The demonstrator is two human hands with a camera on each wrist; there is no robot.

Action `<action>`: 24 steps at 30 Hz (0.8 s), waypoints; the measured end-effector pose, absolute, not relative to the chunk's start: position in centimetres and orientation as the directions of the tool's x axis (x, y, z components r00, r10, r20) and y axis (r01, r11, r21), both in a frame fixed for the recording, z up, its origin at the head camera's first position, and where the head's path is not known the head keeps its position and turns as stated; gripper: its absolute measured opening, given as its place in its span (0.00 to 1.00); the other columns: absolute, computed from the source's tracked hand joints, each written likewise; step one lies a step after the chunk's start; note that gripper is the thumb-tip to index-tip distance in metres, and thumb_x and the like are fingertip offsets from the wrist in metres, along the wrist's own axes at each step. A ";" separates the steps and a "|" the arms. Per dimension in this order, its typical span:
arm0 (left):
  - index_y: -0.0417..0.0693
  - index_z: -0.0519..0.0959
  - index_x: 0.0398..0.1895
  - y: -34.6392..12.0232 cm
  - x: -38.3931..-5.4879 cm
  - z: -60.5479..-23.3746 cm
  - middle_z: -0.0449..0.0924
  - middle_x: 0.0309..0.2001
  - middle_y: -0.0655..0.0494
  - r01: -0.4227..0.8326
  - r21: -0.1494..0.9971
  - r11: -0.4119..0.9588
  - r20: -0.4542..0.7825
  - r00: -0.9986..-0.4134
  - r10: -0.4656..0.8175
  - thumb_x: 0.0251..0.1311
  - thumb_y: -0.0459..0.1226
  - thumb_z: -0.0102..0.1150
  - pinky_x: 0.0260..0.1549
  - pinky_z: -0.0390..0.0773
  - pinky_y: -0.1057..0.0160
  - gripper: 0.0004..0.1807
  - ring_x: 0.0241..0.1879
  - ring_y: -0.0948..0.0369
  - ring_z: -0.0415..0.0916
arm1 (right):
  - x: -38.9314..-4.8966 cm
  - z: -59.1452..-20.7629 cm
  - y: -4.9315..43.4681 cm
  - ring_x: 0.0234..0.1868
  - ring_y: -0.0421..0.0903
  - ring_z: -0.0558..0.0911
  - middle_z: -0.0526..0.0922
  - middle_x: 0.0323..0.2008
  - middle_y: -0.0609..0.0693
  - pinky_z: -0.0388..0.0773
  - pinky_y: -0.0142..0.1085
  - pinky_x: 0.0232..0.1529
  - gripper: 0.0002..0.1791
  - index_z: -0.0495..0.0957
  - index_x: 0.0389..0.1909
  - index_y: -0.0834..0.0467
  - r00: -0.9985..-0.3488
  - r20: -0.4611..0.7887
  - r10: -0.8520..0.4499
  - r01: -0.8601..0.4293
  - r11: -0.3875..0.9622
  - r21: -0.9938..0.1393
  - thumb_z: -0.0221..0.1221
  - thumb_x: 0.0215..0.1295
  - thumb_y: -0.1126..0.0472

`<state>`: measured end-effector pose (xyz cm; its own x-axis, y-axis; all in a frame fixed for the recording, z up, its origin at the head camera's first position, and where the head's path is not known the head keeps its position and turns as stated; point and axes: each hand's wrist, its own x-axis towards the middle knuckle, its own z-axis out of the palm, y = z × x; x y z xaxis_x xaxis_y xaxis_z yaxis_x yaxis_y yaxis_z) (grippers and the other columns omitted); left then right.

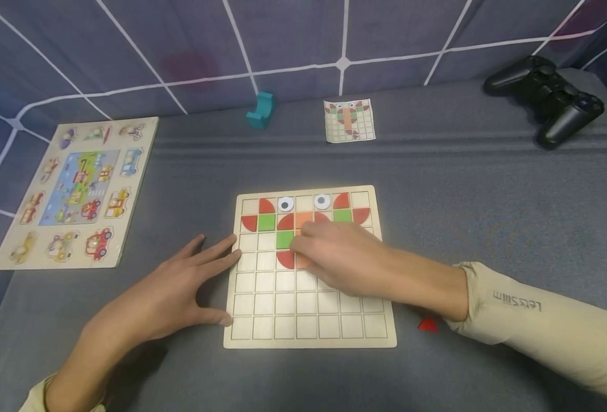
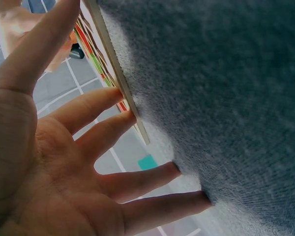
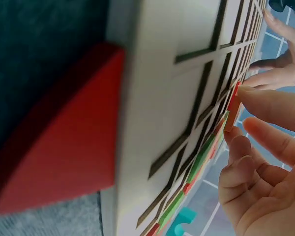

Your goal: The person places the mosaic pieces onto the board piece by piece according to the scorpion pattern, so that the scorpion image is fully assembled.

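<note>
A wooden grid board lies on the grey cloth surface with red quarter-circle, green square and orange tiles and two eye discs set in its upper rows. My right hand is over the middle of the board, its thumb and fingers pinching an orange tile close above the grid. The hand covers part of the pattern in the head view. My left hand has spread fingers, with fingertips and thumb at the board's left edge; two of its fingers touch the cloth. A loose red quarter-circle tile lies right of the board.
A small printed pattern card lies beyond the board, with a teal curved block to its left. At the far left is a vehicle picture puzzle. A black game controller sits at the back right, near the padded tile-patterned wall.
</note>
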<state>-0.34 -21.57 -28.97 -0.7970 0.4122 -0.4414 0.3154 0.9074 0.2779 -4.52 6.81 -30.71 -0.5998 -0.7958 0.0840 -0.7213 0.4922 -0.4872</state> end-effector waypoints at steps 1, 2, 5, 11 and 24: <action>0.56 0.67 0.73 -21.6 -0.3 -29.0 0.51 0.77 0.59 0.315 0.278 0.907 -0.440 -0.798 0.412 0.35 0.67 0.72 0.53 0.61 0.25 0.57 0.71 0.31 0.46 | -4.6 -30.8 6.8 0.29 0.42 0.73 0.76 0.29 0.44 0.71 0.31 0.26 0.04 0.82 0.38 0.56 -0.602 0.081 -0.794 -0.719 0.496 -0.486 0.62 0.64 0.66; 0.56 0.67 0.73 -21.6 -0.3 -29.0 0.51 0.77 0.59 0.316 0.278 0.907 -0.439 -0.798 0.412 0.35 0.67 0.72 0.53 0.61 0.25 0.57 0.71 0.31 0.46 | -4.6 -30.9 6.7 0.30 0.42 0.74 0.77 0.30 0.44 0.71 0.31 0.26 0.05 0.83 0.39 0.57 -0.604 0.079 -0.793 -0.717 0.498 -0.488 0.62 0.63 0.67; 0.57 0.67 0.73 -21.6 -0.3 -29.0 0.51 0.77 0.59 0.313 0.281 0.907 -0.438 -0.799 0.412 0.36 0.67 0.72 0.53 0.61 0.25 0.57 0.71 0.32 0.46 | -4.7 -31.0 6.7 0.31 0.42 0.74 0.77 0.31 0.45 0.72 0.32 0.27 0.07 0.83 0.40 0.57 -0.602 0.064 -0.796 -0.716 0.503 -0.484 0.64 0.62 0.67; 0.56 0.67 0.73 -21.6 -0.3 -28.9 0.51 0.77 0.59 0.318 0.283 0.905 -0.432 -0.800 0.416 0.36 0.67 0.72 0.53 0.61 0.26 0.57 0.71 0.31 0.46 | -4.8 -31.0 6.6 0.32 0.42 0.74 0.77 0.32 0.45 0.72 0.32 0.29 0.06 0.84 0.41 0.56 -0.601 0.036 -0.798 -0.704 0.508 -0.495 0.62 0.64 0.65; 0.56 0.67 0.73 -21.5 -0.3 -28.9 0.52 0.77 0.57 0.331 0.279 0.902 -0.426 -0.799 0.425 0.37 0.67 0.72 0.53 0.61 0.26 0.57 0.71 0.31 0.46 | -5.1 -31.3 6.8 0.29 0.41 0.72 0.74 0.29 0.43 0.70 0.32 0.28 0.03 0.83 0.37 0.54 -0.589 0.050 -0.806 -0.710 0.488 -0.508 0.63 0.65 0.64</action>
<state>-0.27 -21.54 -28.93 -0.7986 0.4248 -0.4263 0.3309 0.9016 0.2785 -5.07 6.79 -31.30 -0.5894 -0.8063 0.0497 -0.7102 0.4878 -0.5076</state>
